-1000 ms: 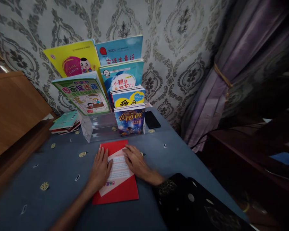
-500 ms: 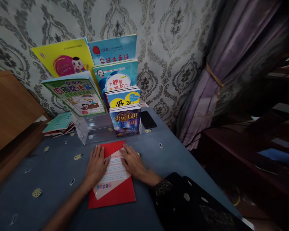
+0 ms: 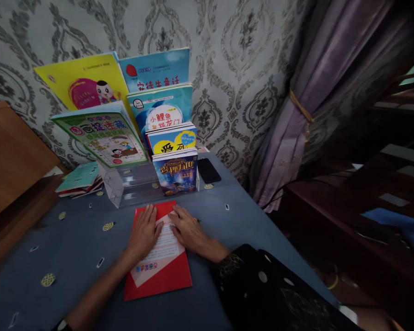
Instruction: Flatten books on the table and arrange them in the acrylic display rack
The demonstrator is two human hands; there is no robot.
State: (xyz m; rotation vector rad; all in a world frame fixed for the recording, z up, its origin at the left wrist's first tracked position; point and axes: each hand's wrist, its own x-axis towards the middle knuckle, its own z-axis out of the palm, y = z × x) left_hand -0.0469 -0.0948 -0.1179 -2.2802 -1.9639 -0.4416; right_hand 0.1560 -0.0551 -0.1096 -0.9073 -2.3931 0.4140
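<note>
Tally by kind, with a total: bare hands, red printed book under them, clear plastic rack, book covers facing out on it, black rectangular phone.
Bare hands (left hand, right hand): 2
Red printed book: 1
Clear plastic rack: 1
Outward-facing book covers: 6
Black rectangular phone: 1
Total: 11

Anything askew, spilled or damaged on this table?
Mildly askew: the small book pile left of the clear stand, its edges not lined up. The red book lies flat under the left hand and right hand. No spill or damage visible.
</note>
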